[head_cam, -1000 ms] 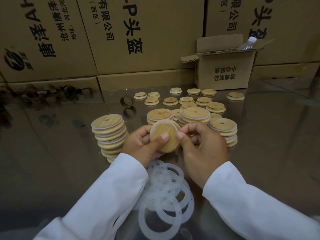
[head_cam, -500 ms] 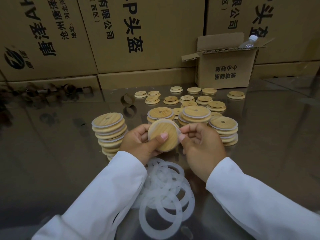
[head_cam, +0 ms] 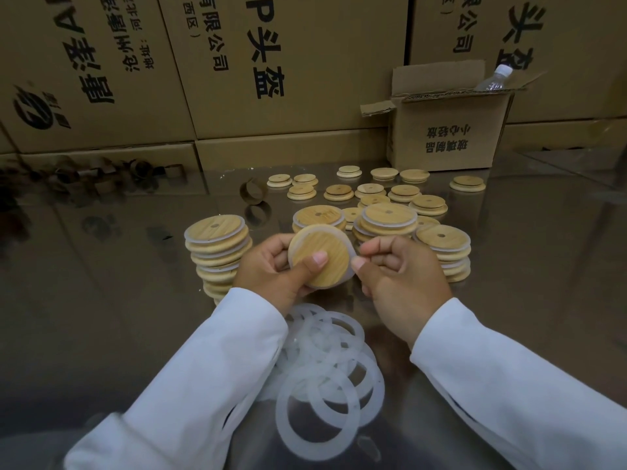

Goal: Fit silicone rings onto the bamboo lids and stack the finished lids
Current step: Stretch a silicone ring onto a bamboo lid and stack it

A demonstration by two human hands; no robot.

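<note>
left hand [head_cam: 271,269]: comes in from the near left. It grips the bamboo lid [head_cam: 322,256] with the thumb laid flat across the wood face and the fingers curled round behind it.
right hand [head_cam: 400,279]: comes in from the near right with the knuckles up and the fingers curled in. Thumb and forefinger tips pinch the silicone ring [head_cam: 350,273] at the lid's right edge.
bamboo lid: held up off the surface [head_cam: 101,300] between the two hands, tilted so its face looks back at the person. The whitish ring shows as a thin band around its rim.
sleeves [head_cam: 210,368]: white, long, covering both forearms down to the wrists.
loose rings [head_cam: 282,407]: a floppy, overlapping pile lying flat on the surface, near, between the forearms.
finished stacks: one tall pile [head_cam: 217,252] just left of the left hand, two shorter ones [head_cam: 388,218] right behind the held lid, and another [head_cam: 444,249] to the right of the right hand.
bare lids [head_cam: 369,189]: scattered singly farther back.
small open box [head_cam: 444,134]: far right, with a plastic bottle [head_cam: 492,79] poking out of it.
big cartons [head_cam: 288,62]: walled up along the far side.
cardboard tube [head_cam: 252,189]: a short brown one, far, left of the bare lids.
</note>
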